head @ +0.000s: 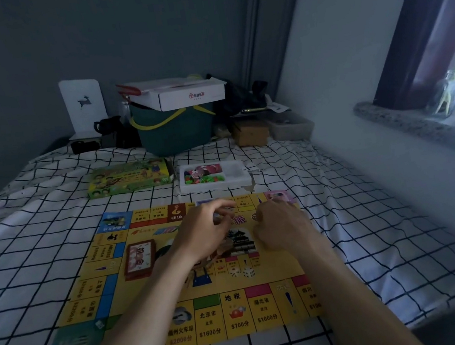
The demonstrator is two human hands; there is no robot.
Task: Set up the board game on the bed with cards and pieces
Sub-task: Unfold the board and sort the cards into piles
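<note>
A yellow game board (pixel 240 311) lies flat on the checked bedsheet. A red-backed stack of cards (pixel 139 258) sits on its left inner part. Both my hands hover over the board's far middle. My left hand (pixel 205 231) has its fingers curled, seemingly pinching something small and blurred at the fingertips. My right hand (pixel 281 229) is curled knuckles-up; what it holds is hidden. A white tray (pixel 239 181) with coloured pieces and cards stands just beyond the board. The green game box (pixel 130 176) lies to its left.
A teal basket (pixel 177 132) with a white carton (pixel 192 95) on top stands at the bed's head, with dark bags, a small brown box (pixel 251 133) and a white card beside it. A wall and window sill (pixel 419 128) run along the right.
</note>
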